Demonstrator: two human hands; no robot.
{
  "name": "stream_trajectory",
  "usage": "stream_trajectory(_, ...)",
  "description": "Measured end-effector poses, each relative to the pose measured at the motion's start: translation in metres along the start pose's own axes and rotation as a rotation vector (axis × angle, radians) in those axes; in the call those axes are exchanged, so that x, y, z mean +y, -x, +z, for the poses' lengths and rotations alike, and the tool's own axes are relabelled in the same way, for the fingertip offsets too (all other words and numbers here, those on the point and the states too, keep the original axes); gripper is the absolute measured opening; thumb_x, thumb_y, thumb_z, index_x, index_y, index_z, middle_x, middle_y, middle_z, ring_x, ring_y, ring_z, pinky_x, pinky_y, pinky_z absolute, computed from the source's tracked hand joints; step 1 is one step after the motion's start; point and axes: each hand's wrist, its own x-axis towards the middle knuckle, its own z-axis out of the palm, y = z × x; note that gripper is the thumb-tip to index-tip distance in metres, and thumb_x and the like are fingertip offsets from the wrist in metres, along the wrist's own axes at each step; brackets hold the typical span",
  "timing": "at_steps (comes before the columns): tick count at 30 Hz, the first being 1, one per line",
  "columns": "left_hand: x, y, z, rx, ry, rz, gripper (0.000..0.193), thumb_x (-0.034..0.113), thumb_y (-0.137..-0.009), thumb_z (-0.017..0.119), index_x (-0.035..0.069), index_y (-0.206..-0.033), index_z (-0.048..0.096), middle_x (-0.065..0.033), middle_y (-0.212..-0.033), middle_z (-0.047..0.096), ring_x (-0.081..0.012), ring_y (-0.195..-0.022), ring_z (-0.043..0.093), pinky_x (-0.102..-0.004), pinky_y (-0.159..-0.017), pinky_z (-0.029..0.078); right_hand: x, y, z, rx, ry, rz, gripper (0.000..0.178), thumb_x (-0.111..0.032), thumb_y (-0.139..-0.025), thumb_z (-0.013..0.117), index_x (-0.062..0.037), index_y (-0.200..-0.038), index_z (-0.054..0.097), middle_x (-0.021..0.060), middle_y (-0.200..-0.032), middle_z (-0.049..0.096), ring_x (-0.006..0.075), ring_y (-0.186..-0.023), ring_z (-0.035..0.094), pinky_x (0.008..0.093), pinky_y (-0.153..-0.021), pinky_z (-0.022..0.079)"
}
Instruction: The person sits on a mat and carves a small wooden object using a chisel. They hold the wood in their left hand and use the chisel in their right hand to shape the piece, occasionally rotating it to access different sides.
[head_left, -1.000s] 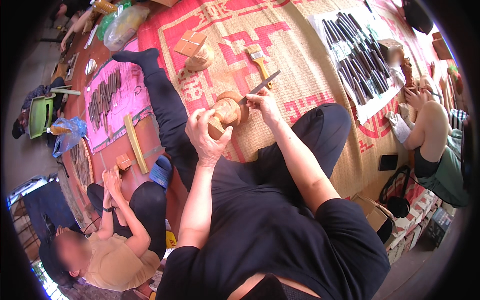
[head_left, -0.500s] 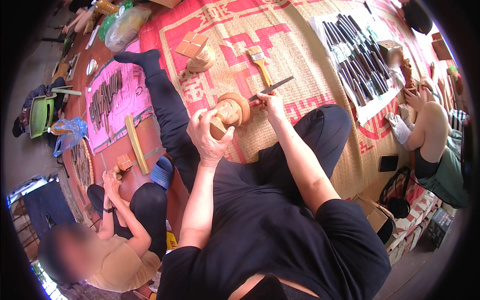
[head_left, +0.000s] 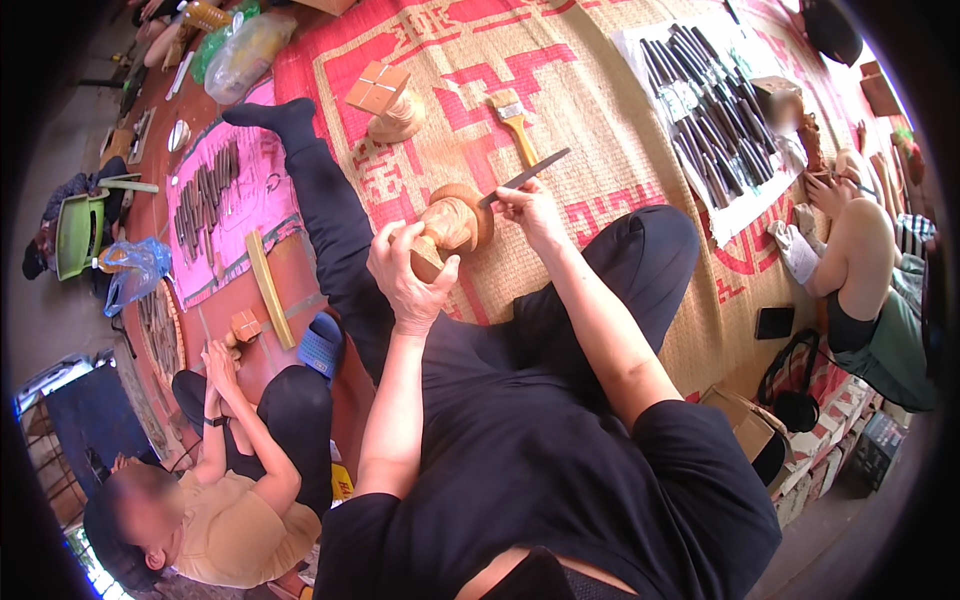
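Note:
My left hand (head_left: 408,280) is wrapped round the squared near end of a carved wooden piece (head_left: 450,222). The piece lies tilted above my lap, its round flange pointing away from me. My right hand (head_left: 530,212) grips a slim, flat, dark carving tool (head_left: 530,175). One end of the tool reaches the flange's right edge; the other points up and right. Whether it is a chisel or a file I cannot make out. A paintbrush (head_left: 514,125) with a yellow handle lies just beyond my right hand. Farther off stands a similar wooden piece (head_left: 398,118) with a square block top (head_left: 378,87).
Many dark-handled tools (head_left: 710,115) lie on a white sheet at the right. More tools (head_left: 207,195) rest on a pink cloth (head_left: 265,200) at the left, near a wooden strip (head_left: 270,290). Co-workers sit at the left (head_left: 235,500) and right (head_left: 880,290). My legs flank the patterned mat.
My right hand has shifted slightly left and toward me, taking the tool's near end left against the flange. My left hand keeps its hold. The co-worker at the left has moved their head.

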Motion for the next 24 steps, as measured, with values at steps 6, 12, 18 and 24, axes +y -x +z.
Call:
stream_trajectory(6, 0.002, -0.004, -0.001, 0.002, -0.003, 0.013, 0.059, 0.033, -0.058, 0.076, 0.013, -0.109, 0.053, -0.0107, -0.107, 0.049, -0.0294, -0.102, 0.049, -0.0430, -0.088, 0.037, 0.003, -0.015, -0.009, 0.149, -0.044, -0.067, 0.015, -0.001, -0.079, 0.064, -0.0027, -0.089, 0.053, 0.0058, -0.072, 0.061, 0.0113, -0.058, 0.060, 0.0215, -0.049, 0.048)
stream_trajectory(12, 0.000, 0.001, -0.001, -0.017, 0.005, -0.008, 0.058, 0.029, -0.060, 0.075, 0.011, -0.110, 0.052, -0.0120, -0.110, 0.049, -0.0304, -0.105, 0.048, -0.0433, -0.091, 0.036, 0.004, -0.011, 0.000, -0.094, 0.083, -0.035, 0.017, -0.002, -0.076, 0.067, -0.0034, -0.088, 0.054, 0.0039, -0.070, 0.061, 0.0110, -0.054, 0.059, 0.0224, -0.053, 0.048)
stream_trajectory(18, 0.001, -0.001, 0.000, 0.014, 0.000, 0.004, 0.059, 0.033, -0.058, 0.076, 0.013, -0.108, 0.053, -0.0108, -0.107, 0.049, -0.0296, -0.102, 0.049, -0.0430, -0.088, 0.037, -0.007, -0.017, -0.001, 0.113, 0.049, -0.158, 0.018, -0.002, -0.076, 0.068, -0.0060, -0.076, 0.051, 0.0050, -0.066, 0.060, 0.0112, -0.054, 0.060, 0.0191, -0.047, 0.044)
stream_trajectory(24, 0.000, -0.001, 0.000, 0.009, 0.000, 0.003, 0.060, 0.033, -0.058, 0.076, 0.013, -0.109, 0.052, -0.0106, -0.108, 0.049, -0.0298, -0.103, 0.049, -0.0431, -0.089, 0.036, -0.004, -0.011, 0.011, -0.035, 0.100, -0.101, 0.015, -0.002, -0.076, 0.068, -0.0058, -0.080, 0.055, 0.0032, -0.068, 0.061, 0.0093, -0.053, 0.058, 0.0199, -0.048, 0.046)
